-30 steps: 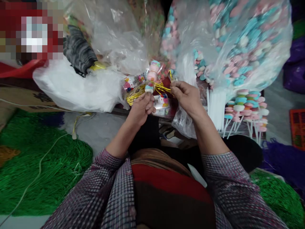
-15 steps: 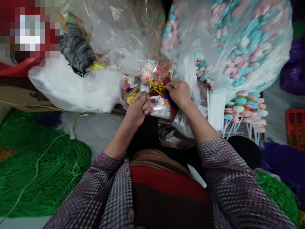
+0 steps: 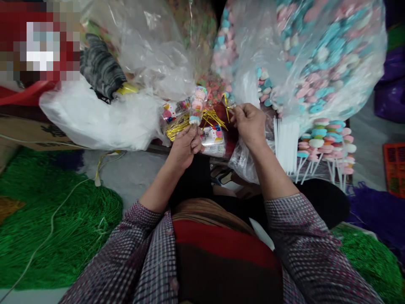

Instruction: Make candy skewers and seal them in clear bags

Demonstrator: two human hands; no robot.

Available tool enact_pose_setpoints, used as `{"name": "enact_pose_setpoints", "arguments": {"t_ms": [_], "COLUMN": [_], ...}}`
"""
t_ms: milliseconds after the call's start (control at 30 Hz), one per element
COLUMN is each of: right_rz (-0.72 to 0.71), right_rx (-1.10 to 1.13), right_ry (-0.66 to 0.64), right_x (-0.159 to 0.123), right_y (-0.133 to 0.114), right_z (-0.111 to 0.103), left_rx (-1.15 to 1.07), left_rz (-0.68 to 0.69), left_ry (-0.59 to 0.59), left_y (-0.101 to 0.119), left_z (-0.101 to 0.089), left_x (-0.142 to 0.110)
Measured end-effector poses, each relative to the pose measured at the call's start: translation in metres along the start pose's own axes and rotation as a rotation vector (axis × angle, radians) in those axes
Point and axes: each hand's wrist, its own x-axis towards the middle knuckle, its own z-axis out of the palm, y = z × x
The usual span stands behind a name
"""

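Holds a wrapped sweet [image 3: 198,104] in the left hand [image 3: 185,145], near gold ties [image 3: 177,126] on the worktop [image 3: 233,136]. Has the right hand [image 3: 251,123] close to a single gold strip [image 3: 227,108].

The left forearm [image 3: 163,181] and right forearm [image 3: 276,171], both bare, reach forward. The left hand [image 3: 187,144] is over the near edge of the bench [image 3: 232,141], curled, with its thumb and fingers pressed together. The right hand [image 3: 250,122] is a little farther in from that edge, back upward, fingertips pinched and pointing left. The hands are apart.
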Motion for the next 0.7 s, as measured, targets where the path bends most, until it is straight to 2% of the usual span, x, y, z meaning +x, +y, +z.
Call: {"name": "enact_pose_setpoints", "arguments": {"t_ms": [100,167,300,433,533,700], "right_rz": [0.013,-0.005,-0.121,-0.165,-0.135,0.015], "right_rx": [0.160,0.188,0.031,-0.052,-0.007,0.260], "right_ry": [-0.045,-0.092,-0.015,0.029,0.028,-0.109], "right_x": [-0.023,-0.039,-0.061,-0.067,-0.070,-0.073], "right_y": [-0.022,-0.036,-0.046,-0.041,-0.043,-0.046], "right_z": [-0.007,-0.006,0.003,0.006,0.002,-0.007], "left_rx": [0.047,0.092,0.179,0.179,0.159,0.106], "left_rz": [-0.019,-0.040,-0.058,-0.041,-0.008,0.008], "left_ry": [0.004,0.004,0.005,-0.003,-0.002,-0.028], "left_y": [-0.004,-0.007,-0.010,-0.014,-0.017,-0.017], "left_z": [0.007,0.015,0.032,0.035,0.032,0.033], "left_x": [0.005,0.007,0.005,0.001,0.002,0.001]}}
